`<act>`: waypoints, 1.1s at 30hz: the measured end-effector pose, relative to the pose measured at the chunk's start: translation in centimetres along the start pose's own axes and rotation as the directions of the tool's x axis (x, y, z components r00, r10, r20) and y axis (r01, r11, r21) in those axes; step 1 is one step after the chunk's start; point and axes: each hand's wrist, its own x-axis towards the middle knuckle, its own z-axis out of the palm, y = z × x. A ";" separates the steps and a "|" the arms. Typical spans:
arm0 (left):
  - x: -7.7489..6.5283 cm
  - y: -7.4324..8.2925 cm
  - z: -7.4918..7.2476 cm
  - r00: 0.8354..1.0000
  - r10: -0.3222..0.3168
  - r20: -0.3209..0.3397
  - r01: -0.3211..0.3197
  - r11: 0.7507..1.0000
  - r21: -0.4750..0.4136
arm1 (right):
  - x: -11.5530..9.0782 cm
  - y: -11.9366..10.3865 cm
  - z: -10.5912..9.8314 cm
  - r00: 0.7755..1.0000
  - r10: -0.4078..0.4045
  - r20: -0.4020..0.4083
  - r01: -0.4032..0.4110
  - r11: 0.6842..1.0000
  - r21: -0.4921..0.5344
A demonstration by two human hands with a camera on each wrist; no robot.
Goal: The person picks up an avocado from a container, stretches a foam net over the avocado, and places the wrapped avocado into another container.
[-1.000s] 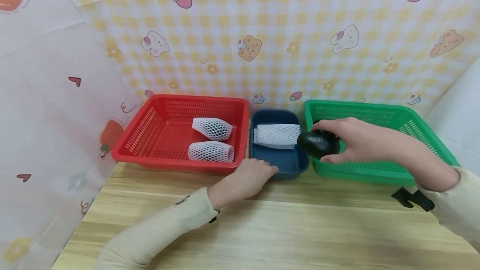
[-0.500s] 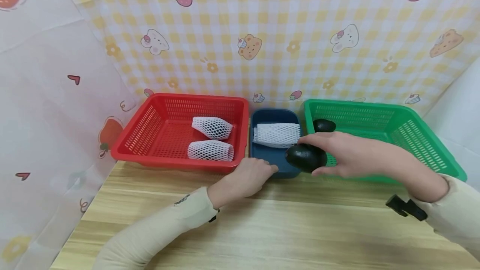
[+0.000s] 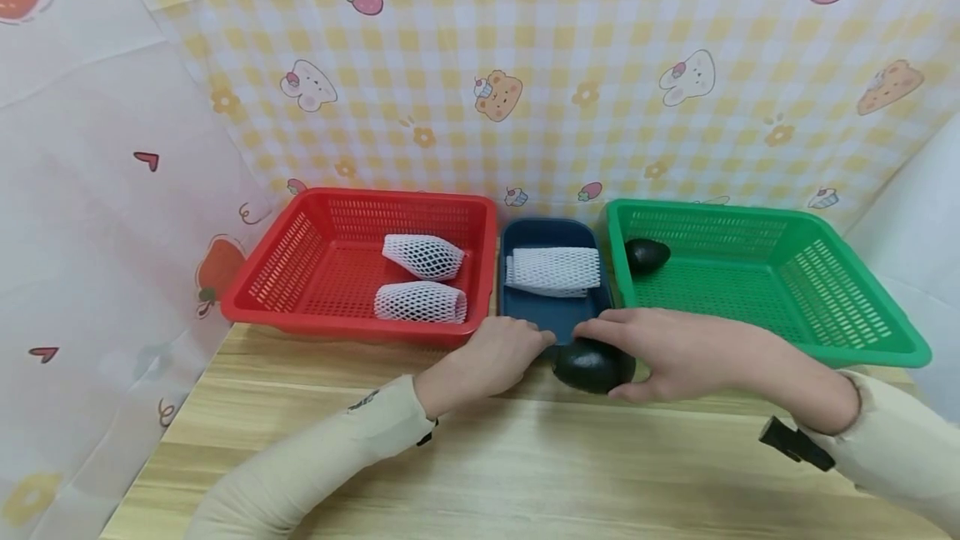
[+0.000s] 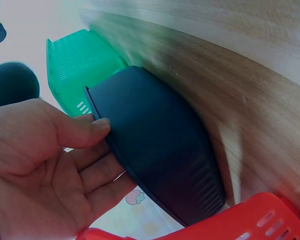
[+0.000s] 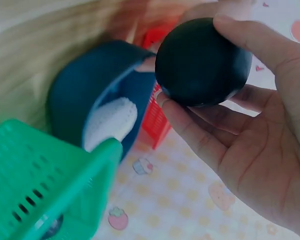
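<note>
My right hand [image 3: 690,352] holds a dark avocado [image 3: 592,365] between thumb and fingers, just above the near rim of a dark blue plastic bin [image 3: 519,307]. In the right wrist view the avocado [image 5: 202,62] is seen end-on, with fingers wrapped along its sides. My left hand [image 3: 487,361] pinches the bin's near rim; the left wrist view has the thumb on the outer wall [image 4: 145,135] and fingers over the edge. White foam net sleeves [image 3: 555,269] lie flat in the bin's far half. A second avocado [image 3: 647,256] rests in the green basket's [image 3: 892,354] far left corner.
Left of the bin stands a red basket [image 3: 277,317] with two foam-netted pieces [image 3: 422,257] at its right side; whether they contain anything is hard to tell. The baskets and bin stand in a row on a wooden table [image 3: 525,473], against a patterned cloth [image 3: 547,32].
My right hand has carried the avocado from over the green basket's left edge leftward and nearer, to the bin's front rim. The second avocado has come into view. My left hand stays put.
</note>
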 end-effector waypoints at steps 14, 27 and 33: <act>0.2 0.1 0.1 0.999 -0.028 0.026 0.028 1.000 0.004 | 1.3 -0.2 2.5 0.998 0.001 0.055 -0.003 0.999 0.032; 0.2 0.2 0.1 0.998 -0.039 0.051 0.037 0.998 0.045 | 2.5 -0.2 5.2 0.996 -0.001 0.084 -0.003 0.999 0.052; 0.2 0.1 0.1 0.998 -0.040 0.057 0.037 0.998 0.051 | 3.0 -0.1 6.1 0.994 0.048 0.100 -0.053 0.998 0.043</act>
